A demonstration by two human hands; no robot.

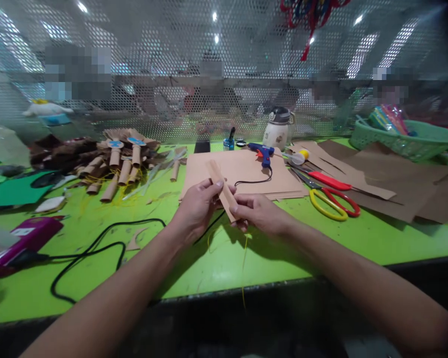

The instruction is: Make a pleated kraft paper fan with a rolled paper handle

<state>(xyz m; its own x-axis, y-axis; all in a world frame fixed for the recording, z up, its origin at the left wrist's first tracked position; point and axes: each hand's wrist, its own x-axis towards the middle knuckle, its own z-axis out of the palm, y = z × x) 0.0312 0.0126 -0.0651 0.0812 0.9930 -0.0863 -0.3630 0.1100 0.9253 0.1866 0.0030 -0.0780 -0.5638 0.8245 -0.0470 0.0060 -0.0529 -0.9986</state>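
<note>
Two hands [197, 205] [260, 211], one held paper strip [227, 196]

- Bench [302, 253]: lime green, smudged dark in places.
- Strip [227, 197]: plain tan, matching the sheets [197, 169].
- Glue gun [264, 153]: blue, orange trigger [259, 154].
- Scissors [323, 189]: one handle [336, 218] yellow, the other red.
- Jug [274, 134]: white with brown motifs, dark lid [280, 115].
- Tool [41, 231]: magenta; cord [67, 257], black.
- Discs [114, 144]: white, patterned blue.
- Screen [179, 59]: grey, dotted with holes.
- Basket [388, 140]: pale green.

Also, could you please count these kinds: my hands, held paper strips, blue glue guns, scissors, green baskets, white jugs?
Your hands: 2 (left hand, right hand)
Held paper strip: 1
Blue glue gun: 1
Scissors: 1 pair
Green basket: 1
White jug: 1
Total: 7
</note>
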